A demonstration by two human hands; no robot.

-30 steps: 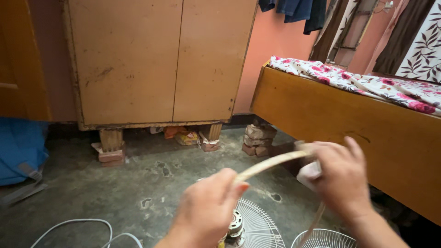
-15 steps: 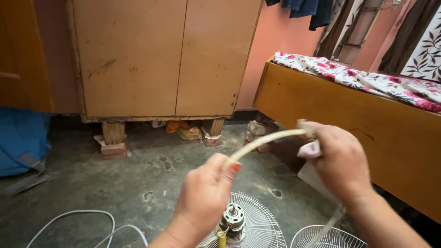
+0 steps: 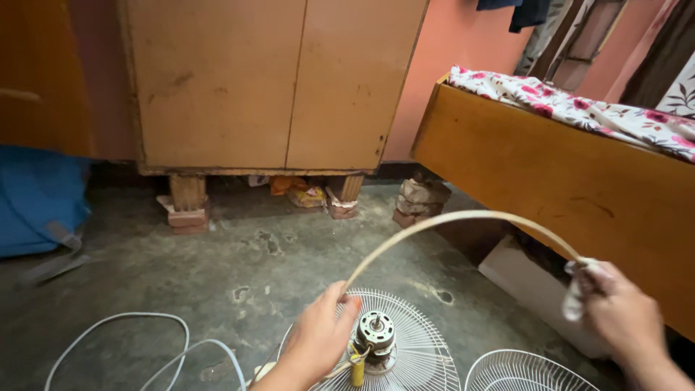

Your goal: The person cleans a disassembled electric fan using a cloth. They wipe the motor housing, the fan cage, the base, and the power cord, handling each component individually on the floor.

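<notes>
Where the head view looks down at a stained grey concrete floor (image 3: 217, 268), a tan wooden cupboard (image 3: 275, 80) stands on short legs propped with bricks (image 3: 190, 217), and a wooden bed frame (image 3: 557, 181) with a flowered sheet (image 3: 579, 108) runs along the right, its corner also raised on stacked bricks (image 3: 420, 203). A blue bag (image 3: 40, 199) lies at the left edge, and a white cable (image 3: 137, 340) loops over the floor in front. Below the hands sits a round white wire fan grille (image 3: 416, 347) with the bare metal motor (image 3: 375, 331) at its centre and a yellow part just beneath it; a second wire grille (image 3: 528, 373) lies just beside it to the right. A thin, pale, curved rim band (image 3: 463, 217) arches above the grilles, smooth and flat like a strip. The left hand (image 3: 318, 344) pinches the band's lower end, fingers closed on it just above the motor. The right hand (image 3: 626, 318) is closed around the band's other end, with a small whitish cloth (image 3: 575, 293) bunched in the same grasp near the bed frame.
</notes>
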